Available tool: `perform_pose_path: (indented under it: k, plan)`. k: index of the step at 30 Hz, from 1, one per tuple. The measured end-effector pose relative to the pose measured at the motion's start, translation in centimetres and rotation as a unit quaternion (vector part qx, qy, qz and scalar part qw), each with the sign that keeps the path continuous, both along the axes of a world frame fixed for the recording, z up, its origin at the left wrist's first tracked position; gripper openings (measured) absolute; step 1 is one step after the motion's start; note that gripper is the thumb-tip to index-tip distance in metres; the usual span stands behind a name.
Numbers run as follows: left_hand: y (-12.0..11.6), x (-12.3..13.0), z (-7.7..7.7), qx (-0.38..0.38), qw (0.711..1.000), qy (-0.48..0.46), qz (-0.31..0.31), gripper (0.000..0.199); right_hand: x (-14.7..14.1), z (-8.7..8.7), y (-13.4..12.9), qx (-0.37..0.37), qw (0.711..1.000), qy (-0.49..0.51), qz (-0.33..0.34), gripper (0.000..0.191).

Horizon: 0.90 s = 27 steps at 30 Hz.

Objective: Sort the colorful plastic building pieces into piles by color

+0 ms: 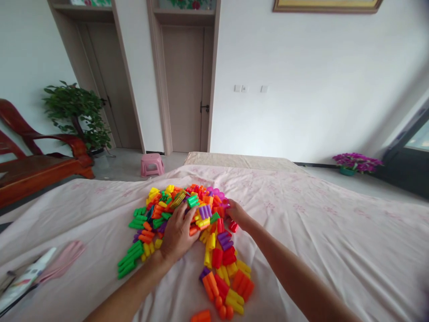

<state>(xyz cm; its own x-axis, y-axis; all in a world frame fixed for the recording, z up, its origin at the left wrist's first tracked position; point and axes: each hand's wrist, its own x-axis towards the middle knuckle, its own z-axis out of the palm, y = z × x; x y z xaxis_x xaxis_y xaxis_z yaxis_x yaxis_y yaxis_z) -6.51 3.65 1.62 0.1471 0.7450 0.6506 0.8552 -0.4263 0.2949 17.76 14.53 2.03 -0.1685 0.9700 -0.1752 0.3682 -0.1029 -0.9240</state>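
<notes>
A heap of colourful plastic building blocks [157,210], ribbed like joined tubes, lies on the cloth in front of me. My left hand [177,232] rests on the near side of the heap, fingers spread, close to a green block [192,201] and a purple block [205,211]. At the heap's right edge is my right hand [237,213], its fingers curled in among red blocks [233,226] beside a magenta scalloped piece [216,193]. Its fingertips are partly hidden, so what they grip is unclear. Orange, red and yellow blocks [243,285] trail toward me.
A pale flowered cloth [301,241] covers the surface in wrinkles. At the left lie a white device [28,279] and a pink cloth item [65,260]. Beyond are a pink stool [152,164], a wooden armchair [43,156], a potted plant [78,112] and purple flowers [357,162].
</notes>
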Motion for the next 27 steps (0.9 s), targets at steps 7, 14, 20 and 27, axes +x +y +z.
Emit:
perform_pose_path:
  k: [7, 14, 20, 27]
  plan:
    - [3.5, 0.0, 2.2, -0.016, 0.985, -0.164, 0.051, 0.049, -1.0, 3.5, -1.7, 0.140, 0.983, -0.123, -0.006, 0.025]
    - [-5.2, 4.4, 2.7, 0.021, 1.000, 0.008, -0.022, 0.056, 2.4, 5.1, -1.7, 0.135, 0.987, -0.055, -0.072, 0.037]
    - [-11.3, 8.0, -0.5, 0.116, 0.940, 0.233, -0.221, 0.043, 8.0, 1.4, -2.0, 0.069, 0.985, -0.096, -0.129, 0.044]
    - [-6.6, 6.2, 0.5, 0.013, 0.953, 0.265, -0.144, 0.029, 6.3, -0.5, -5.5, -0.001, 1.000, 0.014, -0.009, 0.030]
